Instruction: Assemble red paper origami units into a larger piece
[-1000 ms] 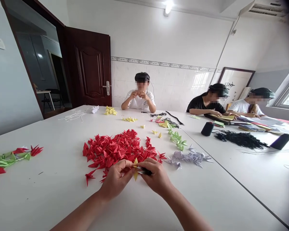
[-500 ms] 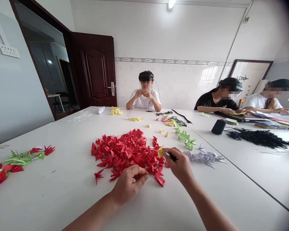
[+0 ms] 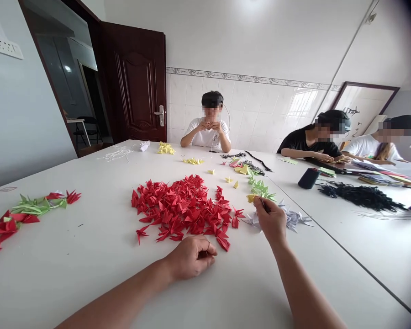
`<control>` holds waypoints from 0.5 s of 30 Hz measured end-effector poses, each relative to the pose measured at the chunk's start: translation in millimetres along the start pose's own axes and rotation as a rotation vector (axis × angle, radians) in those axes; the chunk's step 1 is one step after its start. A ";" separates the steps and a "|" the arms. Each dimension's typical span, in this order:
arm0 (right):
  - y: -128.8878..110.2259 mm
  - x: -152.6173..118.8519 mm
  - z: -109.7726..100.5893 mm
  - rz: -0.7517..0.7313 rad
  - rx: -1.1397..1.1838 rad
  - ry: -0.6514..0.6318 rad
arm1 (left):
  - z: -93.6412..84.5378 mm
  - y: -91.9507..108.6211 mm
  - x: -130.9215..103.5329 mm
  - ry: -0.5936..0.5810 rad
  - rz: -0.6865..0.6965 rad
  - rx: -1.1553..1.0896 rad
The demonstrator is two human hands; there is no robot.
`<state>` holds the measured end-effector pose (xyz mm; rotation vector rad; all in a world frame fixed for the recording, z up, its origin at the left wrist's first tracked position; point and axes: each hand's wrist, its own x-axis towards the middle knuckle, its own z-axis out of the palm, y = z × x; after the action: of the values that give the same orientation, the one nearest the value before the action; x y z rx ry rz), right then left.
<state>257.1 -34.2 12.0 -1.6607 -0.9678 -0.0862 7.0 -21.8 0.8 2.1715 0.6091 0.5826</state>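
My right hand (image 3: pixel 273 221) is closed, with a small yellow paper crane (image 3: pixel 251 198) at its fingertips. A slim dark object (image 3: pixel 265 205) also shows in that hand; its kind is unclear. Just in front of the red pile, my left hand (image 3: pixel 195 258) is closed in a pinch low over the table; what is between its fingers, if anything, is too small to make out. The heap of red paper cranes (image 3: pixel 181 205) spreads beyond my left hand. White paper cranes (image 3: pixel 296 218) lie partly behind my right hand, with green paper cranes (image 3: pixel 259 186) beyond them.
At the left lies a row of green cranes (image 3: pixel 37 205) and red ones. Loose yellow cranes (image 3: pixel 211 172) dot the middle of the table (image 3: pixel 123 283). A black thread spool (image 3: pixel 308 178) and a black cord bundle (image 3: pixel 359 195) lie right. One person sits opposite, two at right.
My right hand has moved right, away from the red heap, carrying the yellow paper crane towards the green and white cranes. My left hand stays near the heap's front edge, still pinched.
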 end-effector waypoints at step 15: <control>13.2 9.0 6.8 0.014 -0.292 -0.152 | 6.8 -11.1 3.5 0.020 -0.011 0.024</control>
<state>268.4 -23.7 4.1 -1.9645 -1.0974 -0.0965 11.1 -17.3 -11.2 2.1861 0.6417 0.5946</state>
